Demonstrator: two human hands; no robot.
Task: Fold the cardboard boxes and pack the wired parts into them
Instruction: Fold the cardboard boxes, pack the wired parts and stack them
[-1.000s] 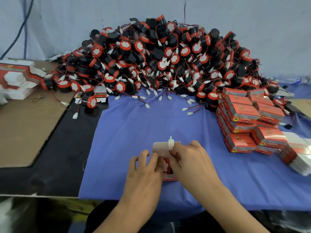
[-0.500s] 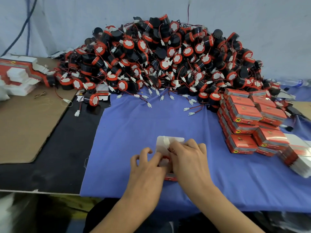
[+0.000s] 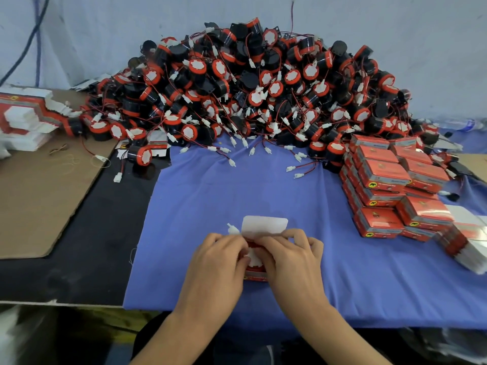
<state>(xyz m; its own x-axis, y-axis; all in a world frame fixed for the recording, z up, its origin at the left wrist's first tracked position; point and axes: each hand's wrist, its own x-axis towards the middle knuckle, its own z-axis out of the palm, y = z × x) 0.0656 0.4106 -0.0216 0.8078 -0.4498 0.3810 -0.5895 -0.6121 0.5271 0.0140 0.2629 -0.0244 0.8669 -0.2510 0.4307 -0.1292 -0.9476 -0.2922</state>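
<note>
A small red cardboard box [image 3: 255, 274] sits on the blue cloth [image 3: 263, 185] in front of me, its white lid flap [image 3: 264, 225] standing open at the far side. A wired part with a red rim lies inside it, mostly hidden by my fingers. My left hand [image 3: 218, 256] grips the box's left side, and the part's white connector [image 3: 233, 229] pokes out above its fingers. My right hand [image 3: 291, 256] grips the right side, fingers curled over the opening.
A large heap of black and red wired parts [image 3: 263, 88] fills the back of the table. Packed red boxes [image 3: 384, 185] are stacked at the right, with flat box blanks [image 3: 469, 241] beside them. More flat blanks [image 3: 26, 114] lie at the far left on brown cardboard [image 3: 39, 196].
The white connector has shifted from the flap's middle to the left, above my left fingers. My right fingers have moved over the box opening.
</note>
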